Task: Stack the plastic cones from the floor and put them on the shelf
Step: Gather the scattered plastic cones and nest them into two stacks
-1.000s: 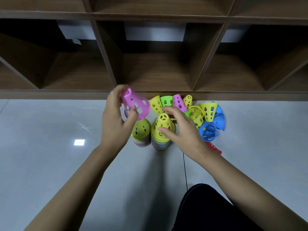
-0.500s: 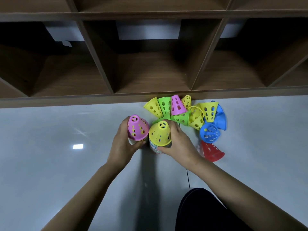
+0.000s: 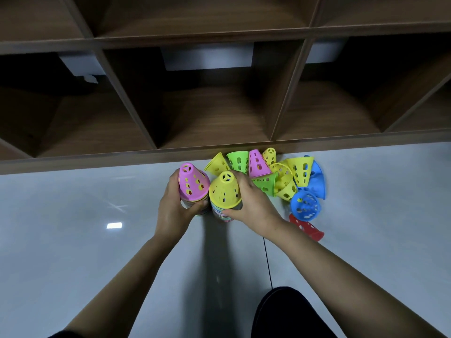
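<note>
1. Our left hand (image 3: 170, 212) grasps the pink-topped stack (image 3: 192, 184) of cones. The fingers curl round its 9 o'clock side and the thumb lies across the lower rims at 6 o'clock.

2. Our right hand (image 3: 253, 206) grasps the yellow-topped stack (image 3: 224, 191). The fingers wrap its 2 o'clock side and the thumb presses the striped lower rims at 6 o'clock.

3. Both stacks stand upright, narrow ends up. The pink-topped stack sits just beside the yellow-topped stack, at its 9 o'clock. We cannot tell whether their bases rest on the floor (image 3: 73, 240) or are held clear of it.

4. The loose cones lie on the floor from 12 to 4 o'clock of our right hand, in a tight cluster:
- a yellow cone (image 3: 216, 164), a green cone (image 3: 238, 161) and a pink cone (image 3: 257, 164) along the far edge, close to the shelf (image 3: 97, 162);
- a blue cone (image 3: 305, 206) at 3 o'clock, its open mouth toward us;
- a red cone (image 3: 307, 226) at 4 o'clock, lying on its side, partly hidden by our right forearm.

5. The shelf runs across the view at 12 o'clock, its wooden compartments open toward us. No cones are visible inside them.
</note>
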